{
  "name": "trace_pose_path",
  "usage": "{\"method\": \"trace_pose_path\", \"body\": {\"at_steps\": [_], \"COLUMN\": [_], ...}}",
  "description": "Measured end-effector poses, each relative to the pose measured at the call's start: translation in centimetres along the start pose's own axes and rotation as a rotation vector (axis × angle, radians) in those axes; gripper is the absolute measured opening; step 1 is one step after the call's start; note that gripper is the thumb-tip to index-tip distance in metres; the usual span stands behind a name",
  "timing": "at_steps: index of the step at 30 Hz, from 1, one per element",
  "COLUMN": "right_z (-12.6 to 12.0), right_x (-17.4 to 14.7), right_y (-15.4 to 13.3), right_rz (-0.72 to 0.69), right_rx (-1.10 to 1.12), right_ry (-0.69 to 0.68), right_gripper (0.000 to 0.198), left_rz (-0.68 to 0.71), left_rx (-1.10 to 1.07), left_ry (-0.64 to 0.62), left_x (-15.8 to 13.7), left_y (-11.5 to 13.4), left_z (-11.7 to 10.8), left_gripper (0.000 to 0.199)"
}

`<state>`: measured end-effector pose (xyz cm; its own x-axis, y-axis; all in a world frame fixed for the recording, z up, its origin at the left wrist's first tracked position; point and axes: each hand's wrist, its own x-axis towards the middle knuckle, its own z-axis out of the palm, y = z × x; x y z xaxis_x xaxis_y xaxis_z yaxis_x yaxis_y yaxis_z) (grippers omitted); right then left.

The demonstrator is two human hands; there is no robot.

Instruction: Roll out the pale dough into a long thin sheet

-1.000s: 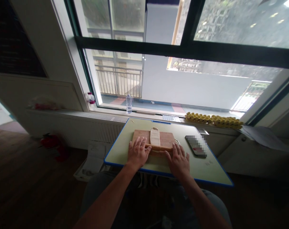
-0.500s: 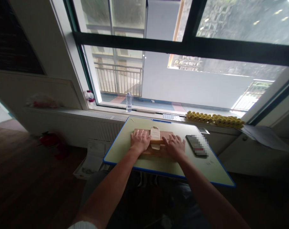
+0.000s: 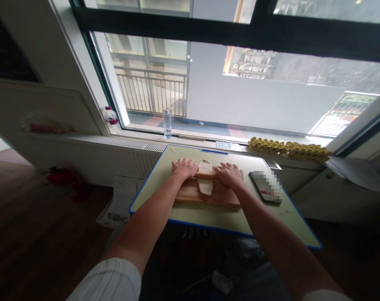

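A wooden rolling pin [image 3: 207,176] lies across a long, flattened strip of pale dough [image 3: 205,186] on a wooden board [image 3: 190,191]. On the pin's left end rests my left hand [image 3: 185,168], its fingers curving over the far side. My right hand [image 3: 230,174] holds the other end in the same way, palm down. The dough shows both beyond the pin and on the near side of it. Both pin ends are hidden under my hands.
The board is on a small pale-green table [image 3: 158,184] with a blue rim. A phone [image 3: 265,187] lies at its right. On the windowsill behind are a clear bottle [image 3: 167,124], a bottle with a pink label [image 3: 110,118] and yellow egg cartons [image 3: 288,149].
Both hands have pushed the rolling pin away from me, toward the dough's far end. More dough and board show on the near side. The camera view has tilted down.
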<state>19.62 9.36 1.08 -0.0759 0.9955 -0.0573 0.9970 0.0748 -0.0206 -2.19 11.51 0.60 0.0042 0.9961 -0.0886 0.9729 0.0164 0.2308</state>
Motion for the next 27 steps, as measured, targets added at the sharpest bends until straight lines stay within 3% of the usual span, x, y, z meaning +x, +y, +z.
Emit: {"method": "trace_pose_path", "body": {"at_steps": [4,11,22,27], "right_z": [0.3,0.6,0.9,0.8], "right_x": [0.8,-0.5,-4.3,-6.7], "right_y": [0.1,-0.1,-0.5,-0.9], "right_rz": [0.102,0.101,0.045,0.011], "right_rx": [0.119,0.1,0.004,-0.035], "right_ry": [0.056,0.078,0.173,0.151], "right_gripper": [0.068,0.061,0.055,0.058], "left_rz": [0.01,0.041,0.053,0.078], "left_rx": [0.0,0.058,0.055,0.04], "left_ry": [-0.017,-0.019,0.11,0.16], "left_x": [0.6,-0.4,-4.4,-6.6], "left_y": [-0.1,-0.1,0.1,0.0], "left_z": [0.0,0.2,0.5,0.9], "left_gripper": [0.069,0.071,0.065,0.063]}}
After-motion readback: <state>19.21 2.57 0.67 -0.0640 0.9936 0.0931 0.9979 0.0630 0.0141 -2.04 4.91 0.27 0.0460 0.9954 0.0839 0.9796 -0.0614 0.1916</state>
